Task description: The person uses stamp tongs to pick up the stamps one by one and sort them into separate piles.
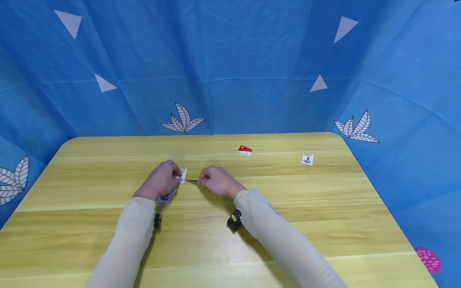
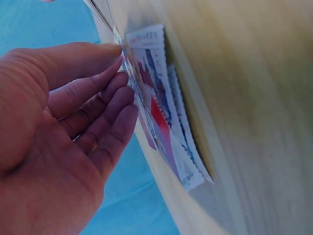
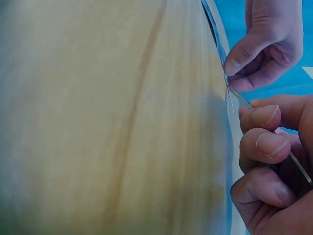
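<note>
My left hand (image 1: 160,182) pinches a small stamp (image 1: 183,175) between thumb and fingertips, just above the table. Slim metal tweezers (image 1: 192,181) are gripped by my right hand (image 1: 217,182), and their tips meet the stamp's edge. Below the left hand lies a small pile of stamps (image 1: 167,197); the hand covers part of it. In the left wrist view, these stamps (image 2: 159,93) have toothed edges and overlap, and the tweezers (image 2: 101,14) come in from the top. The right wrist view shows the tweezers' shaft (image 3: 298,169) running through the curled fingers.
A red and white stamp (image 1: 245,150) lies near the back of the wooden table (image 1: 288,248). Farther right is another, mostly white stamp (image 1: 307,159). A blue cloth (image 1: 230,60) hangs behind the table and along its sides.
</note>
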Demonstrator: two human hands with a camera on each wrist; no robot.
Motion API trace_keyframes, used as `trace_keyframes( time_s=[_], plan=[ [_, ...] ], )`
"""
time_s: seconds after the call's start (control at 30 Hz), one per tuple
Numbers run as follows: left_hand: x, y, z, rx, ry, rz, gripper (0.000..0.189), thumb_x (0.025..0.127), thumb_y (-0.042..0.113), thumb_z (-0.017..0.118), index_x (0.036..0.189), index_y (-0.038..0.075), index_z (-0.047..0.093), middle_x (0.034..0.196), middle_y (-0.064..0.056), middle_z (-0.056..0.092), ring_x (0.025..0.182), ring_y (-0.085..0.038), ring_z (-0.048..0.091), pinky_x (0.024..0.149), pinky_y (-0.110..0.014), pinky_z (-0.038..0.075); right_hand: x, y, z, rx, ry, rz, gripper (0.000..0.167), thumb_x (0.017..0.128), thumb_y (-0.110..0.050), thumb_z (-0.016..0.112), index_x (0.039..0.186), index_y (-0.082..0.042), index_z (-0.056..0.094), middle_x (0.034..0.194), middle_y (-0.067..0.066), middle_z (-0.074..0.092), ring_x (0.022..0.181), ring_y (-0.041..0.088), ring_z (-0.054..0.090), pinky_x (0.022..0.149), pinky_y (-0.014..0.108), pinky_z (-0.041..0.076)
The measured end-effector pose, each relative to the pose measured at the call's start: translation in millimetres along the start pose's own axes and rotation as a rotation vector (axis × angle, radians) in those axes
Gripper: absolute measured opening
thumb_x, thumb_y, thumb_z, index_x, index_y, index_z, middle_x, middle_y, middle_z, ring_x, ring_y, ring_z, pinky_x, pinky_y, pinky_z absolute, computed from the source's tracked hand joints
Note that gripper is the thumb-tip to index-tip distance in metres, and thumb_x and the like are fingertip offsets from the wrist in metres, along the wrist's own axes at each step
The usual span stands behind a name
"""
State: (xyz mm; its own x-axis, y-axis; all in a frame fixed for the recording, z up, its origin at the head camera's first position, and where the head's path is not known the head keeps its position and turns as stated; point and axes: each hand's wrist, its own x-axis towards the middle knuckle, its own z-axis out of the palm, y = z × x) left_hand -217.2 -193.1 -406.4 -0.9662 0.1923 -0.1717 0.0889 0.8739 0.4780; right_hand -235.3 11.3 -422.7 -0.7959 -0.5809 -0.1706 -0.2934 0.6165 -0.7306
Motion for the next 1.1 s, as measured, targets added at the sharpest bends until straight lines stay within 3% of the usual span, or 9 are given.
trace_keyframes(
  time_s=[0.2, 0.33, 0.47, 0.7, 1.1],
  plan=[
    [1.6, 0.4, 0.2, 0.001, 0.001, 0.032, 0.015, 0.091, 0.003, 0.063, 0.103, -0.005, 0.067, 0.102, -0.015, 0.057, 0.095, -0.03, 0.054, 0.087, -0.046, 0.047, 1.2, 2, -1, -0.041, 0.017, -0.036, 0.016, 0.099, -0.017, 0.057, 0.091, -0.01, 0.069, 0.066, -0.003, 0.06, 0.064, 0.012, 0.054, 0.066, 0.027, 0.045],
    [2.1, 1.1, 0.6, 0.015, -0.004, 0.014, 0.015, 0.091, 0.004, 0.063, 0.103, -0.004, 0.067, 0.103, -0.014, 0.056, 0.095, -0.028, 0.054, 0.088, -0.045, 0.047, 2.3, 4, -1, -0.04, 0.022, -0.048, 0.017, 0.099, -0.018, 0.056, 0.091, -0.01, 0.069, 0.066, -0.003, 0.059, 0.065, 0.013, 0.054, 0.067, 0.027, 0.045],
    [1.4, 0.3, 0.0, 0.038, -0.001, 0.035, 0.016, 0.092, 0.007, 0.063, 0.104, -0.003, 0.067, 0.103, -0.013, 0.056, 0.095, -0.028, 0.053, 0.088, -0.045, 0.047, 0.9, 6, -1, 0.0, 0.021, -0.032, 0.017, 0.1, -0.019, 0.056, 0.091, -0.01, 0.068, 0.067, -0.002, 0.059, 0.062, 0.012, 0.053, 0.065, 0.028, 0.046],
    [-6.1, -5.3, -11.8, 0.002, 0.076, 0.081, 0.02, 0.094, 0.004, 0.06, 0.11, -0.006, 0.067, 0.107, -0.016, 0.058, 0.1, -0.032, 0.055, 0.09, -0.048, 0.047, -7.2, 12, -10, 0.072, 0.018, -0.037, 0.019, 0.1, -0.019, 0.055, 0.094, -0.006, 0.068, 0.067, 0.0, 0.058, 0.058, 0.012, 0.05, 0.06, 0.027, 0.043],
    [-23.1, -15.3, -16.5, -0.04, 0.064, 0.067, 0.021, 0.094, 0.006, 0.061, 0.111, -0.006, 0.066, 0.106, -0.014, 0.058, 0.099, -0.031, 0.057, 0.089, -0.049, 0.048, -33.8, 27, -35, 0.237, 0.049, -0.055, 0.02, 0.101, -0.013, 0.053, 0.096, 0.003, 0.065, 0.064, 0.002, 0.051, 0.053, 0.014, 0.041, 0.051, 0.026, 0.034]
  ],
)
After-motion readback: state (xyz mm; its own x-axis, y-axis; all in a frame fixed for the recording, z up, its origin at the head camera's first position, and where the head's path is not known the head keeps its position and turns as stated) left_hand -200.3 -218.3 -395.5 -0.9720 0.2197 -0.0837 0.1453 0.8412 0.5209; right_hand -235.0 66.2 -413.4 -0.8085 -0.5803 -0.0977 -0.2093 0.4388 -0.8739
